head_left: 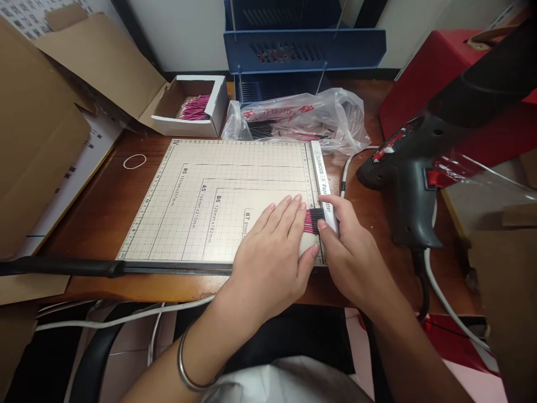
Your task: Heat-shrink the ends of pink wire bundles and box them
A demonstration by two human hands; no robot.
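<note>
My left hand [272, 252] lies flat on the cream paper cutter [176, 190], fingers together and stretched toward the back. It covers most of a row of thin pink wires [309, 221] with black ends, which lie side by side across the board. At the black ends, my right hand [350, 246] holds the row between thumb and bent index finger, against the cutter's white edge strip [319, 168]. The other right fingers are mostly hidden beneath. Toward the left, the cutter's black handle [62, 267] lies down along the front edge.
Behind the cutter are a white box [216, 109] of pink wires, a clear plastic bag [344, 120] with more wires, and blue trays [306, 50]. A black heat gun [415, 190] stands at right by a red case [448, 61]. A rubber band [135, 162] lies left.
</note>
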